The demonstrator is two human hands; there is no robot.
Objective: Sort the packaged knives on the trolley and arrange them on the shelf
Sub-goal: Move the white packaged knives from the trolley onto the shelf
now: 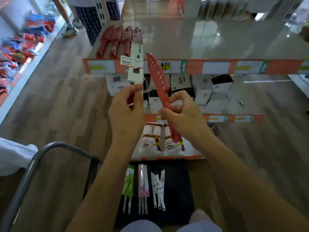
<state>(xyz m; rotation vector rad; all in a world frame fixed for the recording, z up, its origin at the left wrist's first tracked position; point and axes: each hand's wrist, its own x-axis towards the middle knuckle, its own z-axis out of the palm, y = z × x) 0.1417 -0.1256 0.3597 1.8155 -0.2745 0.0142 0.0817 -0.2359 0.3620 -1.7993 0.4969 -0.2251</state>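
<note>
My left hand (126, 111) pinches the lower end of a white-sleeved packaged knife (136, 64) whose red handle points up toward the top shelf (209, 47). My right hand (182, 113) grips a red perforated knife (160, 91) by its middle, tip up and to the left, handle down. Three red knives (115, 42) lie side by side at the left end of the top shelf. On the trolley's dark deck (175, 190) below lie green (127, 183), pink (143, 183) and white (158, 186) packaged knives in groups.
The trolley's grey handle bar (41, 153) curves at lower left. Lower shelves hold white and black boxes (209, 91) and packaged knives (157, 139). A person's legs (70, 22) stand at the far left by a display of red and blue packets (25, 41).
</note>
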